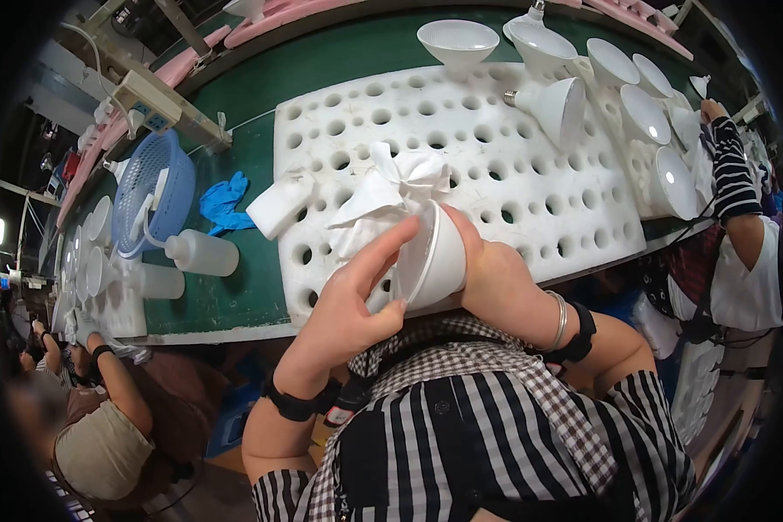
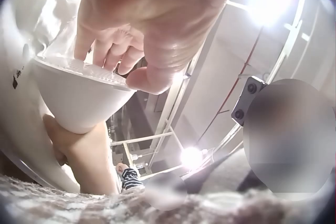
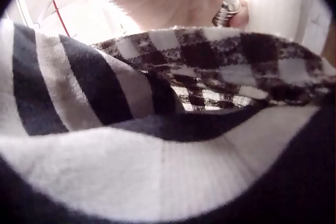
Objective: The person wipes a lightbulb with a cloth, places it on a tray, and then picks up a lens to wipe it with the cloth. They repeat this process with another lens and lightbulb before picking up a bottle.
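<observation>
In right-wrist view alone, lamp base (image 3: 227, 7)

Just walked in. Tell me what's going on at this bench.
A person holds a white cone-shaped plastic lamp shell in both hands over a white foam tray with round holes. The left hand grips the shell at its wide rim, and the right hand wraps its far side. A crumpled white cloth sits right against the shell; I cannot tell whether it is held. More white lamp shells lie and stand along the tray's far edge.
</observation>
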